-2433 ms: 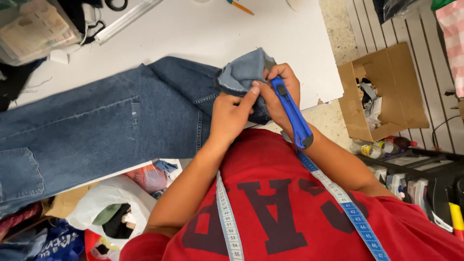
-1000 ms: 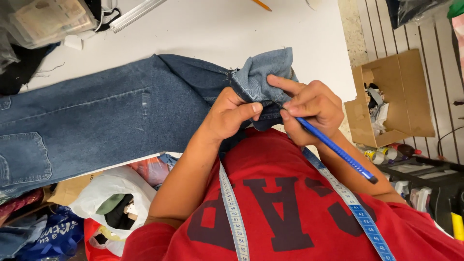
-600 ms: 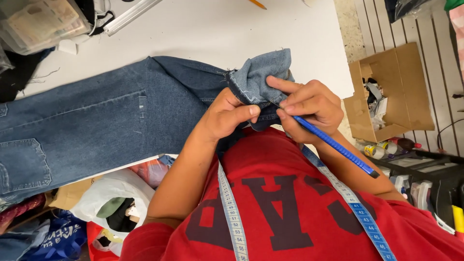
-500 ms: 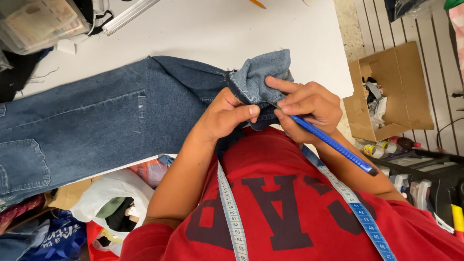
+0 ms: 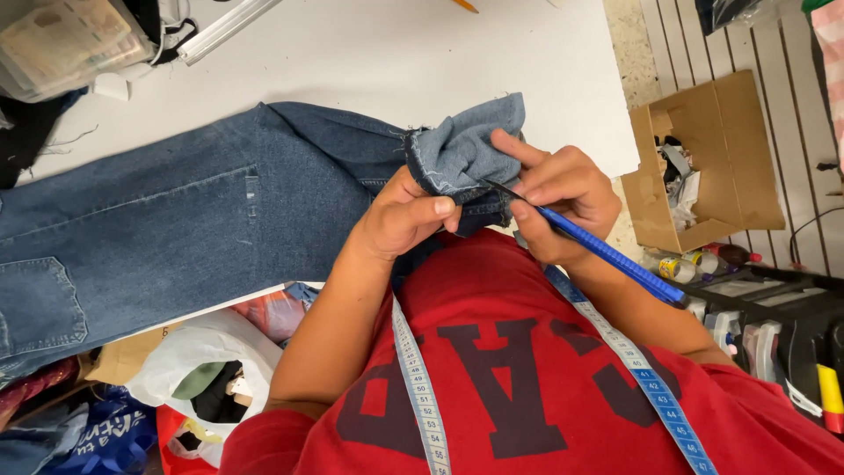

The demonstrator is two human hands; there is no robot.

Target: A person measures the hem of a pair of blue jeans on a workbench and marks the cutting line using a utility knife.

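Left hand (image 5: 400, 220) pinches the jeans hem (image 5: 462, 154), fingers closed on the denim. Right hand (image 5: 563, 198), at 3 o'clock of the hem, grips a blue cutter (image 5: 598, 251), blade on fabric.

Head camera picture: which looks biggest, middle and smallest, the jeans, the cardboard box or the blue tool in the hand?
1. The jeans, by far the largest, spread across the white table.
2. The cardboard box on the floor; it lies farther away, so it may look smaller than it is.
3. The blue tool, thin, held in the right hand.
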